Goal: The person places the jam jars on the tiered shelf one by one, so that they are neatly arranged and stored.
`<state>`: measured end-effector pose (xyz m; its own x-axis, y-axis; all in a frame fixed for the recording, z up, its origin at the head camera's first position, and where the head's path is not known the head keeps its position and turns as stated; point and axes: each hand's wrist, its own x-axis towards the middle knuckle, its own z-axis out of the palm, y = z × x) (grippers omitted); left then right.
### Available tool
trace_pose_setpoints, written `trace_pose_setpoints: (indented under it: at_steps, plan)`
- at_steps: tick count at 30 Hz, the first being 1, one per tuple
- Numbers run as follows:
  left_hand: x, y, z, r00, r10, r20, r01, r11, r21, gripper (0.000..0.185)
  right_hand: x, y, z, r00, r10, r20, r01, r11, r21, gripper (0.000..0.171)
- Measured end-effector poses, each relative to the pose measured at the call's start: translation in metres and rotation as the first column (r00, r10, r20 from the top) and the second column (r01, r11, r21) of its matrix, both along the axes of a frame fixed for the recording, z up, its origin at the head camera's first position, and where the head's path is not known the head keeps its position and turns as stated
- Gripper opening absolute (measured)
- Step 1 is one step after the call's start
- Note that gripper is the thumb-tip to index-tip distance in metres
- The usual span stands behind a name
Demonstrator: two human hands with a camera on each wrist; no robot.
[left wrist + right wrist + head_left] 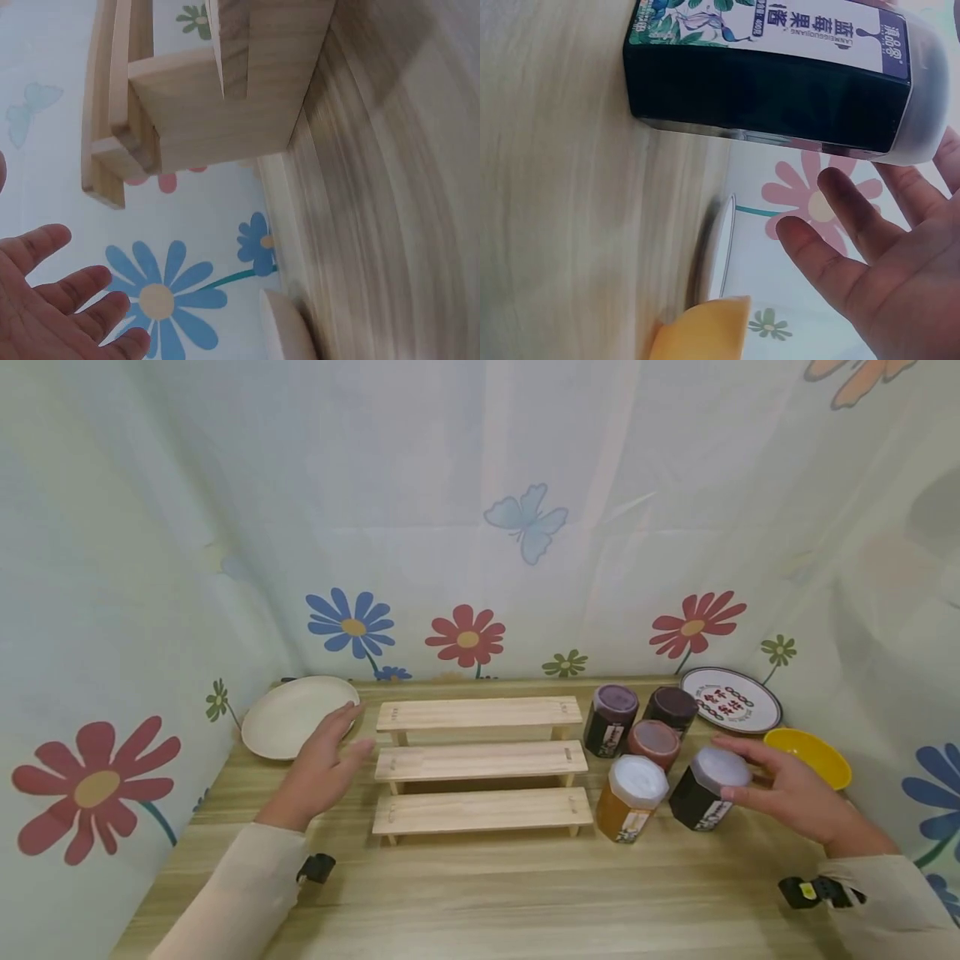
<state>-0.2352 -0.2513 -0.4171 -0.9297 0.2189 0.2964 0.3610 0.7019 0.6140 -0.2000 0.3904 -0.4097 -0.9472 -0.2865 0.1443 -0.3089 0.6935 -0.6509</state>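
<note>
Right hand (795, 793): lower right, grip wide, fingertips at the white lid of the dark hexagonal jam jar (708, 788) standing on the wooden tabletop (510, 893).
Left hand (322, 768): grip wide, holding nothing, beside the three-step pale wooden rack (480, 764), left of centre.

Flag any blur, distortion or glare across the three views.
Head view: wide-angle bowing at the edges, even soft light, three-tier pale wooden step rack sharp. Left wrist view: wooden tabletop smeared by motion blur. Right wrist view: dark hexagonal jam jar readable, fingers slightly soft; no glare.
</note>
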Motion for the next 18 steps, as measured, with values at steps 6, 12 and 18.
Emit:
trace_pose_setpoints:
  at_steps: [6, 12, 18]
  plan:
    - [-0.01, 0.009, -0.01, 1.0, 0.001, 0.004, -0.002, 0.994, 0.112, 0.061, 0.001, -0.001, -0.003, 1.0, -0.002, 0.023, 0.002, 1.0, -0.013, 0.065]
    - [-0.02, 0.019, -0.015, 0.999, 0.003, 0.033, -0.01, 0.978, 0.209, 0.057, 0.0, -0.001, -0.006, 0.999, -0.012, 0.031, 0.013, 1.0, -0.011, 0.066]
    - [-0.027, 0.027, -0.02, 0.995, -0.009, 0.101, -0.02, 0.957, 0.29, 0.057, -0.001, -0.002, -0.009, 1.0, -0.013, 0.02, 0.013, 0.999, -0.03, 0.064]
